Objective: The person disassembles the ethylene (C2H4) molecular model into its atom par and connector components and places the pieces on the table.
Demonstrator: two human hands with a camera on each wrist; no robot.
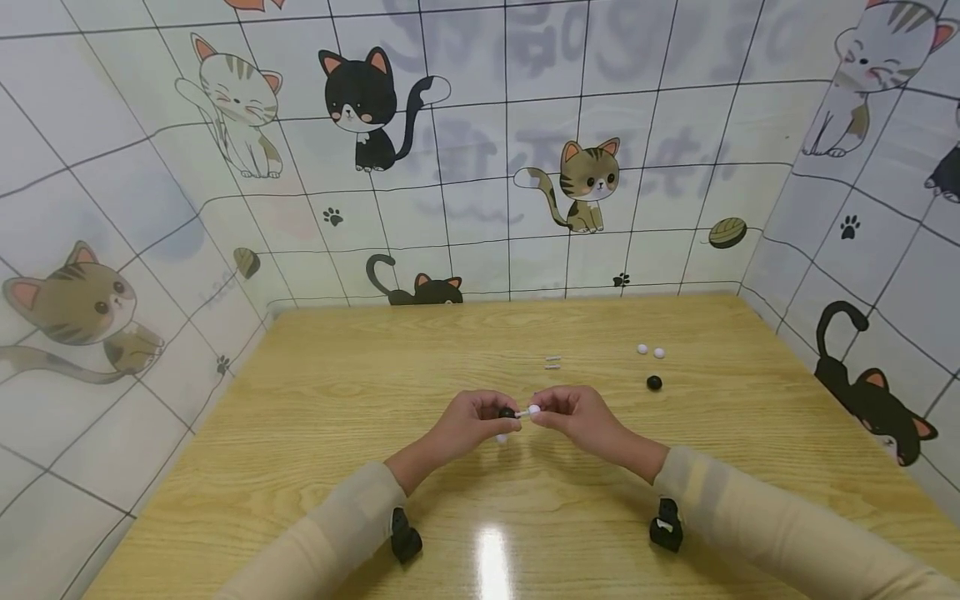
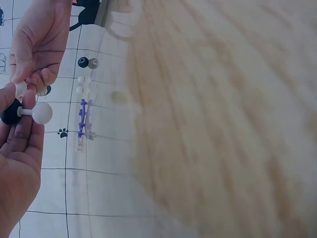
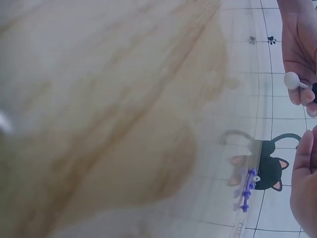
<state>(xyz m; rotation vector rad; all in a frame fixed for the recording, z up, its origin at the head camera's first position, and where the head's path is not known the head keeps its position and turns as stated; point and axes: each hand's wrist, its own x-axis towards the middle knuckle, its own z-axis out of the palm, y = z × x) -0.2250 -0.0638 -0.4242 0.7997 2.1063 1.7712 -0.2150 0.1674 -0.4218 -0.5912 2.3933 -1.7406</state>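
My left hand [image 1: 480, 421] grips a black ball [image 2: 10, 114], which looks like a molecular-model piece. From it a short white stick [image 2: 26, 112] leads to a white ball [image 2: 43, 113] that hangs below the fingers in the head view. My right hand [image 1: 581, 414] pinches a second white ball [image 1: 534, 410] between thumb and fingers. Another white stick [image 1: 522, 414] spans the small gap between this ball and the black one. Whether it is seated fully in both balls, I cannot tell. Both hands are close together above the wooden table.
On the table [image 1: 337, 375], two small sticks [image 1: 552, 362] lie beyond the hands. Two white balls [image 1: 650, 352] and a black ball [image 1: 655, 383] lie farther right. Purple connector pieces [image 2: 82, 119] appear in the wrist views. Cat-patterned sheeting [image 1: 480, 208] encloses the back and sides.
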